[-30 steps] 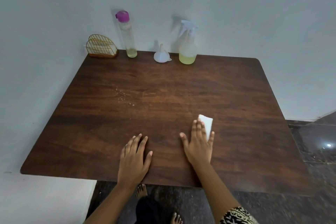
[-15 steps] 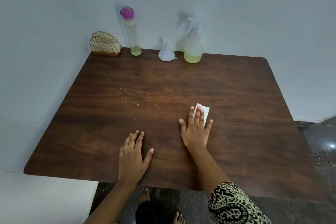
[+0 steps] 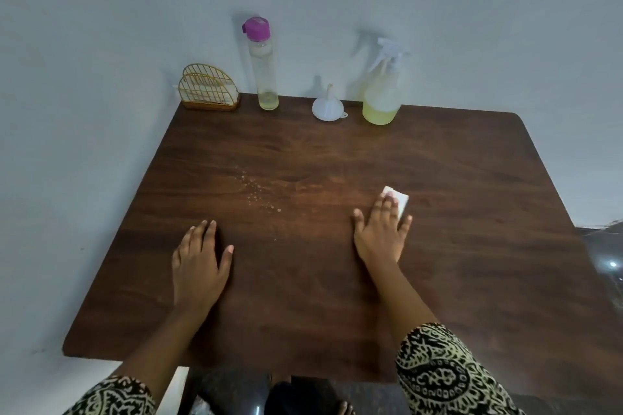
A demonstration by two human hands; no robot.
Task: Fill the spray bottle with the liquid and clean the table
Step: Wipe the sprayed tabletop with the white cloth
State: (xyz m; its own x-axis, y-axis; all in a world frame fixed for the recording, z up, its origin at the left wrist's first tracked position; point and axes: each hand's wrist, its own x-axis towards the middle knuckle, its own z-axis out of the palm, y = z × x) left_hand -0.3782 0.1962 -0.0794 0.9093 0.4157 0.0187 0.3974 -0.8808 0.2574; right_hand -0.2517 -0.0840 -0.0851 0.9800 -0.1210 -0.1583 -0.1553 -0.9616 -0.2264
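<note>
The right hand [image 3: 381, 236] lay flat on the brown wooden table [image 3: 472, 212], its fingers straight and close together, pressing a folded white tissue [image 3: 400, 201] against the surface; only the far end of the tissue showed past the fingertips. The left hand [image 3: 199, 266] rested palm down nearer the front edge, fingers straight and thumb spread, holding nothing. A patch of small pale specks [image 3: 256, 194] lay between the 2 hands and farther back. Along the wall stood the spray bottle [image 3: 382, 101], upright and holding some yellowish liquid, with a white funnel [image 3: 327, 108] mouth-down just left of it, then a tall clear bottle [image 3: 264, 77] with a purple cap, then a gold wire holder [image 3: 210, 93] at the corner.
</note>
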